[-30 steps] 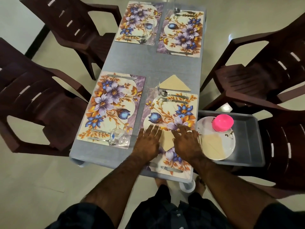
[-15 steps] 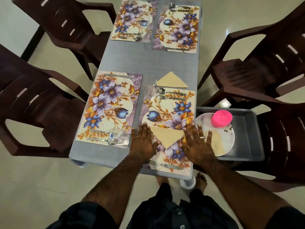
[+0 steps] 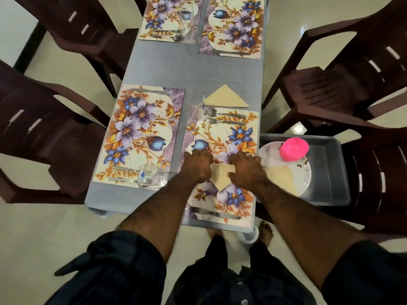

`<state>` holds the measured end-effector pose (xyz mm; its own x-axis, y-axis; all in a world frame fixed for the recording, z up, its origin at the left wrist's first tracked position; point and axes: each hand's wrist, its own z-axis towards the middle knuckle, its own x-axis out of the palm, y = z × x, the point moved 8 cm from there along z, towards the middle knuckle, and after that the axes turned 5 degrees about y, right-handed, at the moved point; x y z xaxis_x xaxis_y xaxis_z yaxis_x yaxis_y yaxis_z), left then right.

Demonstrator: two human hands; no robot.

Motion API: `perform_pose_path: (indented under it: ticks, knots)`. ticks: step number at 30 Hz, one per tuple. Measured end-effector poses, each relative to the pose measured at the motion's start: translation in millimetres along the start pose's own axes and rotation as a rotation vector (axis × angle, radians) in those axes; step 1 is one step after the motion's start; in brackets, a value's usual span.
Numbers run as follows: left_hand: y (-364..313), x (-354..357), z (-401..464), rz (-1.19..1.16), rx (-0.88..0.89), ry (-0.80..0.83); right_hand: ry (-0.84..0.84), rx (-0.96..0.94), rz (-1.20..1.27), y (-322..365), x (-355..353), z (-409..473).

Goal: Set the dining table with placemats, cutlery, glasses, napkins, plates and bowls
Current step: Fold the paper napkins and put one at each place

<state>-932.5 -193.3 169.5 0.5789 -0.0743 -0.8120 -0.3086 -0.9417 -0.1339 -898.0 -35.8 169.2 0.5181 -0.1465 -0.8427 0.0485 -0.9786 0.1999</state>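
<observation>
Both hands lie flat, fingers extended, pressing a tan folded napkin [image 3: 221,177] onto the near-right floral placemat [image 3: 222,164]: left hand [image 3: 198,165] on its left edge, right hand [image 3: 246,170] on its right edge. Beyond the fingertips lie a fork [image 3: 224,122] and spoon [image 3: 222,113].

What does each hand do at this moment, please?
Left hand: open, fingers flat on the folded napkin.
Right hand: open, also pressing that napkin.
</observation>
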Motion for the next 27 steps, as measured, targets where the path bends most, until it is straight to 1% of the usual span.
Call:
perform_pose_path:
  ticks: [4, 6, 7, 8, 11, 12, 13, 14, 16, 19, 21, 24, 27]
  knots:
    - [1, -8, -7, -0.067, 0.020, -0.081, 0.088, -0.004, 0.040, 3, -7, 8]
    - [4, -24, -12, -0.124, 0.025, -0.175, 0.088, -0.004, 0.052, 3, -18, 10]
    - [6, -36, -15, -0.129, 0.035, -0.247, 0.044, -0.006, 0.048, 2, -29, 12]
    - [7, -50, -16, -0.120, 0.048, -0.330, -0.041, -0.012, 0.031, 1, -44, 13]
    - [7, -88, -25, -0.043, 0.067, -0.562, -0.372, -0.037, -0.102, 2, -94, 10]
    - [5, -95, -28, -0.012, 0.067, -0.616, -0.435, -0.051, -0.171, 2, -103, 7]
    - [4, -95, -32, 0.012, 0.068, -0.644, -0.463, -0.066, -0.233, 2, -105, 4]
    - [2, -89, -33, 0.029, 0.073, -0.645, -0.472, -0.078, -0.277, 1, -103, 0]
    - [1, -62, -34, 0.065, 0.094, -0.605, -0.436, -0.091, -0.306, -5, -83, -6]
    - [-2, -10, -36, 0.134, 0.122, -0.466, -0.314, -0.106, -0.298, -14, -29, -16]
    - [-1, 14, -42, 0.106, 0.096, -0.420, -0.277, -0.087, -0.273, -17, -4, -23]
    - [8, 21, -53, -0.050, 0.041, -0.488, -0.344, 0.008, -0.088, -20, 1, -31]
    - [13, 19, -49, -0.078, -0.029, -0.517, -0.407, 0.055, 0.035, -15, -1, -29]
